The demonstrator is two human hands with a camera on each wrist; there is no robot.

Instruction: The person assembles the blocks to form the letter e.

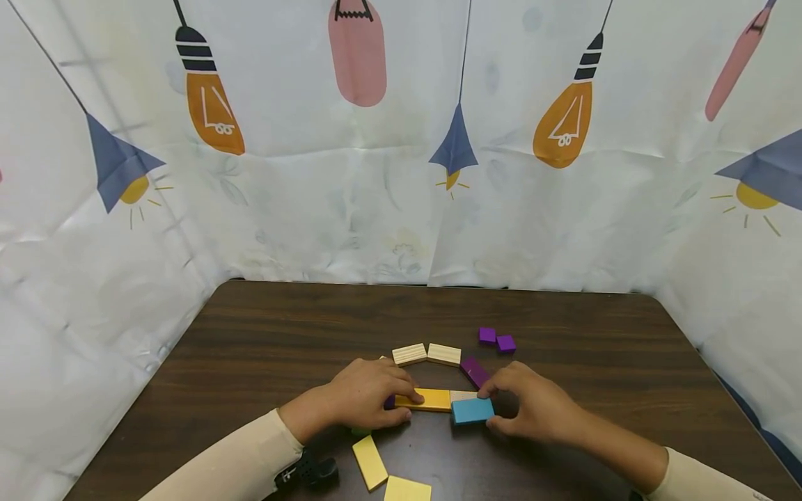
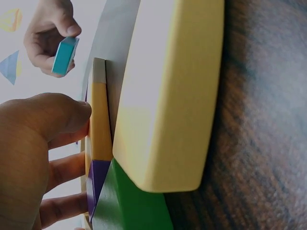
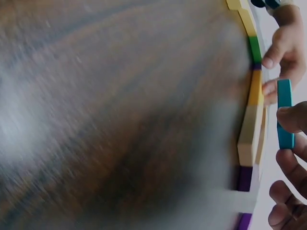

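Note:
My right hand pinches a blue block between thumb and fingers. In the right wrist view the blue block stands out above the row of blocks. In the head view it overlaps the front of a plain wooden block. That wooden block meets the end of an orange-yellow block. My left hand rests at the orange-yellow block, with a fingertip on it and the thumb in front. Beside it, the left wrist view shows a purple block and a green block, largely hidden in the head view.
Behind the hands lie two plain wooden blocks, a slanted purple block and two small purple blocks. Nearer me are pale yellow blocks. The dark wooden table ends at a patterned curtain.

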